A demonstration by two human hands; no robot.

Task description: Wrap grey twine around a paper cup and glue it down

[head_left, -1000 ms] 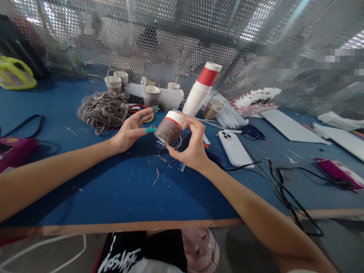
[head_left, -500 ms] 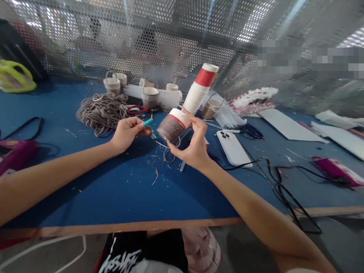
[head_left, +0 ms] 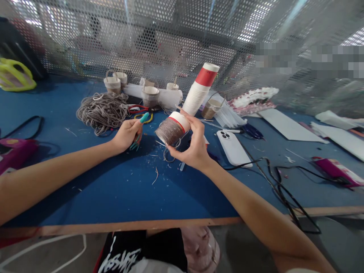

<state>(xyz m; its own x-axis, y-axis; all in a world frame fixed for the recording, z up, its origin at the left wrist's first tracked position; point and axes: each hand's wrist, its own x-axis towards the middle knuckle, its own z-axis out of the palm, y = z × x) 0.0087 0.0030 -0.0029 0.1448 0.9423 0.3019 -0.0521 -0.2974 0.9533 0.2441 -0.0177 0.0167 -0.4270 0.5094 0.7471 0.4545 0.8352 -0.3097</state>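
Note:
My right hand (head_left: 193, 146) holds a paper cup (head_left: 173, 128) tilted on its side above the blue table; grey-brown cord is wound round the cup's body, and a white rim with a red band shows. A loose cord end dangles below it. My left hand (head_left: 126, 133) is closed on small teal-handled scissors (head_left: 140, 129), a little to the left of the cup and apart from it.
A heap of grey cord (head_left: 102, 110) lies at back left. Behind stand small cord-wrapped cups (head_left: 150, 95) and a leaning stack of paper cups (head_left: 199, 91). A white phone (head_left: 233, 147), black cables (head_left: 278, 185), pink tools (head_left: 337, 168) and cord scraps lie around. Perforated metal screen at the rear.
My left hand let go of the cup and drew back to the left, taking up the teal scissors. My right hand kept the cup, tilting it slightly.

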